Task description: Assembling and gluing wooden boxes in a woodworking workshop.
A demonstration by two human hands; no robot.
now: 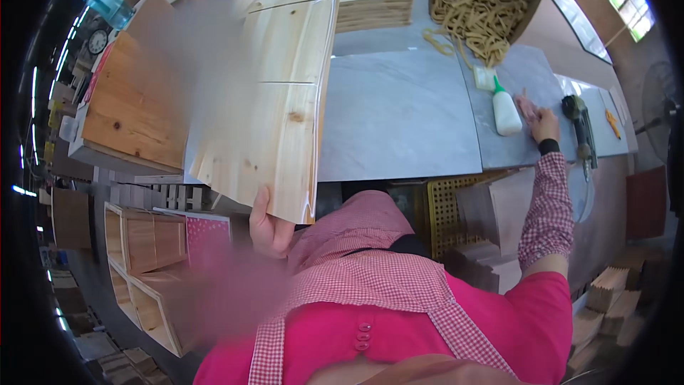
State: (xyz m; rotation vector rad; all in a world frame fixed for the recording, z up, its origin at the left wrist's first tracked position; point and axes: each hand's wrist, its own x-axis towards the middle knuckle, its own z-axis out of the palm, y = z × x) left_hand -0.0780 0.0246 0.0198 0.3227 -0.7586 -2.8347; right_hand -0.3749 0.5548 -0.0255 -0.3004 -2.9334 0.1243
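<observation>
Holding one pale wooden panel (288, 117) slanted over the near edge of the grey desk (399, 117), toward its left end, the left grip (274, 235) is closed on the panel's lower end. Two thin white lines cross the panel's face and one runs down its right edge. Toward the desk's right end are one white squeeze bottle (506, 115) with a green nozzle, one crumpled pinkish cloth (526, 108), one dark handheld tool (583, 128) on a hose, and one small orange object (613, 123) nearest the right edge. At the far edge sit one bin of tan strips (481, 11), too many to count, and a stack of wooden pieces (374, 13), several layers deep. The left thumb points up against the panel's face, the fingers passing behind it; the left forearm is blurred. The right arm reaches forward across the near edge, elbow bent low, checked sleeve ending in a dark cuff. The right grip (545, 126) has its fingers bent down at the cloth, just beside the bottle; whether they pinch it or only rest there, I cannot tell.
</observation>
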